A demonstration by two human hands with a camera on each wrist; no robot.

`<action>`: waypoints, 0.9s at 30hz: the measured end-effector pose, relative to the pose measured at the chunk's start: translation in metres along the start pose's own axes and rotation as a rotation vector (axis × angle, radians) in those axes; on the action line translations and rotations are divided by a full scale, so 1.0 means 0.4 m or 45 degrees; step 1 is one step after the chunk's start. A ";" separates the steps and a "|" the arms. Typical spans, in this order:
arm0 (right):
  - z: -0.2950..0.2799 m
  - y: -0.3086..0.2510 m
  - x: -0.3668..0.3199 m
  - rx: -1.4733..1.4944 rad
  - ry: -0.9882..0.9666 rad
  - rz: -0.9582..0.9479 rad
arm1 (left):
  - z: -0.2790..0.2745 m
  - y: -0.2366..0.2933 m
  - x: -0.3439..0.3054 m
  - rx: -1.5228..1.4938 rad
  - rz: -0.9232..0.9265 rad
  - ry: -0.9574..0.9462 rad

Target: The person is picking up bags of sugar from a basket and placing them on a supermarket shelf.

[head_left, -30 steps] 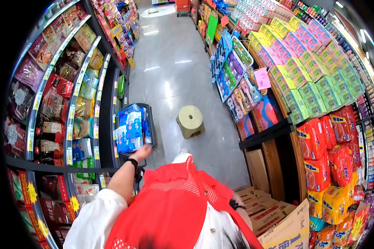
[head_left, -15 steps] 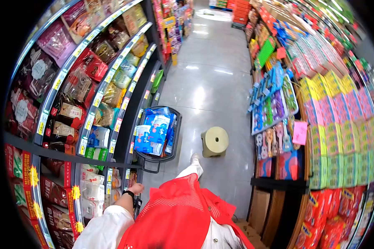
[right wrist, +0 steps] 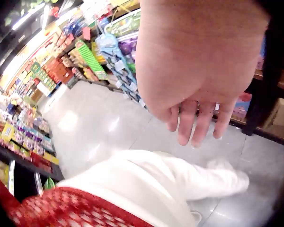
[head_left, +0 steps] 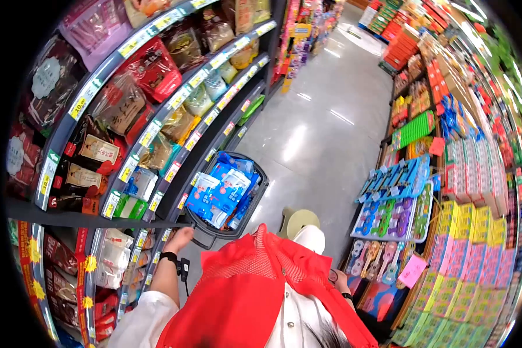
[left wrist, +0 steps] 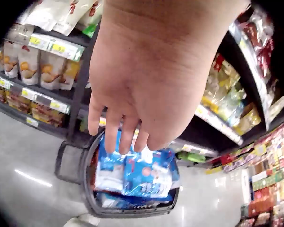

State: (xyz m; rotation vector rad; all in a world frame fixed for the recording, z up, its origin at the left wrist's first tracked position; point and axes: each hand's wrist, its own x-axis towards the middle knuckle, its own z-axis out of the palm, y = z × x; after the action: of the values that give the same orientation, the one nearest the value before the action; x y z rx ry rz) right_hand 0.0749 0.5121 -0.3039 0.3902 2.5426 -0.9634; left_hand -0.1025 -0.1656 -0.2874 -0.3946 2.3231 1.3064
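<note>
My left hand hangs at the near side of a dark shopping basket, beside the left shelves. In the left wrist view its fingers point down, loosely extended with nothing in them, and overlap the basket's far edge. Blue plastic packages fill the basket, which stands on the floor with its handle folded outward. Low by my right side, my right hand is partly hidden by the red vest. The right wrist view shows that hand with relaxed fingers over the floor, holding nothing.
A greenish plastic stool stands just ahead, partly covered by my white-clad leg. Shelves of bagged foods line the left. On the right are toy packs and stacked yellow and pink boxes. Grey floor runs between.
My left hand has drawn back from the basket's edge. The view has turned left, and the stool now lies closer to my body. My right hand shows again beside the vest.
</note>
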 end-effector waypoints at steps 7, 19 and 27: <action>-0.209 -0.083 0.327 -0.424 -0.760 -0.964 | -0.143 0.242 -0.089 0.061 0.065 0.543; -0.364 -0.560 1.365 -1.756 -0.679 -0.895 | 0.292 0.297 -0.034 -0.696 -0.439 0.868; 0.089 -0.947 1.467 -0.416 -0.955 -0.812 | 0.637 0.323 0.312 -1.008 -0.650 0.909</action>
State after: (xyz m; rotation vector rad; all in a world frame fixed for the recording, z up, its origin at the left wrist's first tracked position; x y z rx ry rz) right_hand -0.5814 0.2826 -0.3776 -0.7786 2.0475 -0.6705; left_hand -0.2076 0.1154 -0.3720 -1.8130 1.8098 1.9482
